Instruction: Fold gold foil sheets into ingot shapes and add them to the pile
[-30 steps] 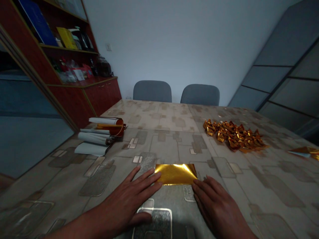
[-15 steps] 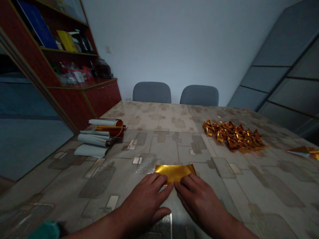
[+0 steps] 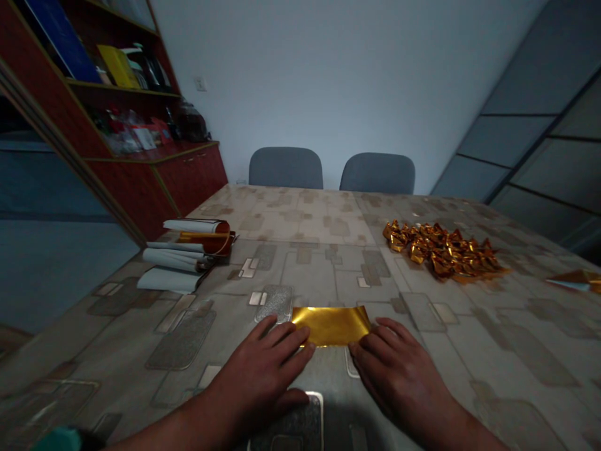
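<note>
A gold foil strip [image 3: 331, 324] lies on the patterned table in front of me, its long side running left to right. My left hand [image 3: 267, 369] rests on its left end, fingers spread and fingertips on the foil. At the right end, my right hand [image 3: 397, 363] touches the lower corner, with its fingers bent and slightly apart. Neither hand is wrapped around anything.
Folded gold foil pieces [image 3: 444, 250] are grouped at the right of the table [image 3: 300, 213]. A stack of folded papers [image 3: 176, 269] lies at the left. One foil piece [image 3: 575, 280] sits far right. Two grey chairs [image 3: 285, 168] stand behind.
My hands have moved apart, the right one toward the right end of the foil, the left one slightly left. More of the gold strip shows between them.
</note>
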A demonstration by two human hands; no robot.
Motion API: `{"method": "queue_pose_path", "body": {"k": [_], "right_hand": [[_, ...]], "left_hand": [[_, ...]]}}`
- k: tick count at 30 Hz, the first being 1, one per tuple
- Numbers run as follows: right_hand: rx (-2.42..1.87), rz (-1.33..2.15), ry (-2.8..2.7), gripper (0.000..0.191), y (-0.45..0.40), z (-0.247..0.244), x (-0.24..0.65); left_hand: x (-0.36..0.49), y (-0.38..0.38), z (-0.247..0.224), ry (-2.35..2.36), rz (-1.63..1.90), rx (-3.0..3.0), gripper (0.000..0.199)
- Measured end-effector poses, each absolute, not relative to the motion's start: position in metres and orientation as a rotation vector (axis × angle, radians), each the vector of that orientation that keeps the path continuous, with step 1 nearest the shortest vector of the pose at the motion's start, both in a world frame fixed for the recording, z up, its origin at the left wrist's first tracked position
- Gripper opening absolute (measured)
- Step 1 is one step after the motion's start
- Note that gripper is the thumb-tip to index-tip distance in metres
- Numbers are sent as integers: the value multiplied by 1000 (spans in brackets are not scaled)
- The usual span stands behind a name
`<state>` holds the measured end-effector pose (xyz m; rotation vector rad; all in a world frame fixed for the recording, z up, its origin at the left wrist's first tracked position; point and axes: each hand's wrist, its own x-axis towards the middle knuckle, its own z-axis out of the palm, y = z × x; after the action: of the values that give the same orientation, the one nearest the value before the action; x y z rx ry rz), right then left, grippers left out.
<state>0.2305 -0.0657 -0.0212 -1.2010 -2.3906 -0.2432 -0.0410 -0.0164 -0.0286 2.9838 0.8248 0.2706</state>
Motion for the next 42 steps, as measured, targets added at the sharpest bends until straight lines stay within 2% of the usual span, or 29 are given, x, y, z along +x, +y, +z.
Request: {"method": "queue_pose_path", "body": {"k": [5, 10, 15, 21, 24, 28, 34, 36, 38, 42], "right_hand": [[-1215, -276, -2353, 26, -72, -22, 247], [-1269, -234, -2334, 27, -74, -24, 255], [-1393, -212, -2294, 29, -69, -17, 241], [-1399, 119, -2351, 8, -49, -10, 191], [-1449, 86, -2391, 5, -36, -13, 179], [-1403, -71, -2431, 15, -27, -19, 182], [-1392, -162, -2422, 13, -30, -22, 182], [-1373, -206, -2412, 12, -30, -23, 182], [-1344, -251, -2398, 14, -31, -25, 184], [-1332, -280, -2362, 19, -34, -28, 194]], "left_hand": [[-56, -15, -22, 835, 267, 2928, 45], [-65, -13, -23, 824, 245, 2936, 47], [-52, -11, -15, 830, 315, 2881, 31], [-22, 0, -5, 831, 321, 2801, 18], [-17, 7, -9, 863, 392, 2804, 9], [-19, 11, -17, 812, 460, 2889, 14], [-20, 9, -25, 843, 634, 2922, 23], [-20, 7, -24, 869, 646, 2845, 20], [-20, 6, -21, 870, 641, 2746, 9], [-21, 7, -19, 864, 630, 2607, 17]]}}
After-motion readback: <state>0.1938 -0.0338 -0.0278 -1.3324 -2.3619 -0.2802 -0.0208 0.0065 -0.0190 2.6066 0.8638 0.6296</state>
